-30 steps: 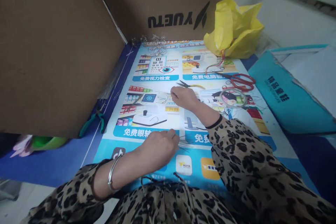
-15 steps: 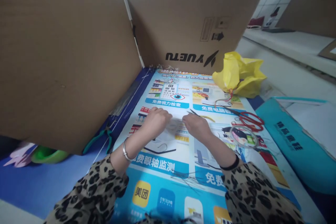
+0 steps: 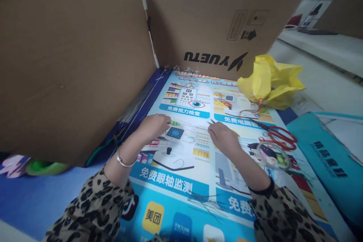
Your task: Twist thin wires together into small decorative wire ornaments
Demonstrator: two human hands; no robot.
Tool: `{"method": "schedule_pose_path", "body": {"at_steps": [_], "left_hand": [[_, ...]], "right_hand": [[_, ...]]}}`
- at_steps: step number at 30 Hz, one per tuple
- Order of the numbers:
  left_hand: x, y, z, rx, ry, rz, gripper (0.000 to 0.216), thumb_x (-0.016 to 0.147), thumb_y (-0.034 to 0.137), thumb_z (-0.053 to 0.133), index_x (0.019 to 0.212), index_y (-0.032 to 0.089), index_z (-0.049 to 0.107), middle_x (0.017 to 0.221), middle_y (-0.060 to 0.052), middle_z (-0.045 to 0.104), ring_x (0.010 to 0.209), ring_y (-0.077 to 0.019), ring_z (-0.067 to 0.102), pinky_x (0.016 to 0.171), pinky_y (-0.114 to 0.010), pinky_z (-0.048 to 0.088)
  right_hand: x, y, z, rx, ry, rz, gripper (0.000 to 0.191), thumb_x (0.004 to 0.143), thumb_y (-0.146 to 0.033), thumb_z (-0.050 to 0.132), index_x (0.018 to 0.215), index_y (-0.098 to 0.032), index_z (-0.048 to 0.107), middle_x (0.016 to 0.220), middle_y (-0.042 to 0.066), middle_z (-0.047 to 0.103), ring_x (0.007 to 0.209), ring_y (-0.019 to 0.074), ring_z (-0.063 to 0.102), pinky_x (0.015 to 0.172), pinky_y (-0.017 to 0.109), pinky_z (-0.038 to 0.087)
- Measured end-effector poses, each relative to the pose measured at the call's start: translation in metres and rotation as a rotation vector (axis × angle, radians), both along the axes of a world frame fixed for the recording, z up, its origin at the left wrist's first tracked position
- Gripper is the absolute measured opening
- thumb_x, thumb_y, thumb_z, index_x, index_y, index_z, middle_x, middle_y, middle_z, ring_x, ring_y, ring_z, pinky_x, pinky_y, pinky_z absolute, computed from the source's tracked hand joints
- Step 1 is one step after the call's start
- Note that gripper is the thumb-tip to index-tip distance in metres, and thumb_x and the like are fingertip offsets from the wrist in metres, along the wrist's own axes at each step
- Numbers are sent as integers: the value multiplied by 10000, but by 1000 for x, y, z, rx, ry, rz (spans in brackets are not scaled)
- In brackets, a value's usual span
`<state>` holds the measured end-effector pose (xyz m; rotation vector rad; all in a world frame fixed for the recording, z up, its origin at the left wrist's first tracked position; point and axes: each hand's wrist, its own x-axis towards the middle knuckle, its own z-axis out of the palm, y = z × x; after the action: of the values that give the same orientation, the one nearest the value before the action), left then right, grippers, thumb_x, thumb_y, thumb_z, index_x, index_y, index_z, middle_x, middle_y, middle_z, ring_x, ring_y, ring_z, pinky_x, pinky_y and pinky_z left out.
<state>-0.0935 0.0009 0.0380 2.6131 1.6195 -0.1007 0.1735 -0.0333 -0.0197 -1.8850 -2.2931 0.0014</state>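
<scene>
My left hand (image 3: 157,124) is closed in a pinch over the printed poster, holding one end of a thin, pale wire or thread (image 3: 188,125). It runs faintly across to my right hand (image 3: 224,136), whose fingers are pinched on the other end. Beside the right hand show the dark pointed tips of a tool (image 3: 211,122) and a bit of yellow (image 3: 237,133); the hand covers the rest, and I cannot tell whether it touches them. Several loose thin dark wires (image 3: 205,201) lie on the poster nearer to me.
Red-handled scissors (image 3: 282,138) and a roll of clear tape (image 3: 273,155) lie at the right, near a yellow paper flower (image 3: 269,83) and a teal box (image 3: 320,159). Cardboard walls (image 3: 85,64) stand left and behind. Teal-handled pliers (image 3: 102,149) lie at the left.
My hands have moved further apart, the left one leftward, so a longer stretch of the thin strand spans between them. The camera view has shifted slightly.
</scene>
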Motion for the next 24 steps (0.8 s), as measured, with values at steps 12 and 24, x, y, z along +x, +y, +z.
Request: {"method": "schedule_pose_path", "body": {"at_steps": [12,24], "left_hand": [[-17,7,-6,-236,109,47,329,709,431,553,937,203,619,976,-83,660,792,-220,616,615,-273,427],[-14,5,-5,-247,139,63,246,782,232,419,834,145,643,841,-134,680,718,-227,630,604,-290,438]], "right_hand": [[11,-1,-11,68,-99,271,306,886,-171,344,829,-213,642,828,54,614,853,160,546,636,232,365],[17,-3,-6,-20,58,485,294,896,-245,378,868,-231,669,880,50,650,843,148,580,705,239,427]]}}
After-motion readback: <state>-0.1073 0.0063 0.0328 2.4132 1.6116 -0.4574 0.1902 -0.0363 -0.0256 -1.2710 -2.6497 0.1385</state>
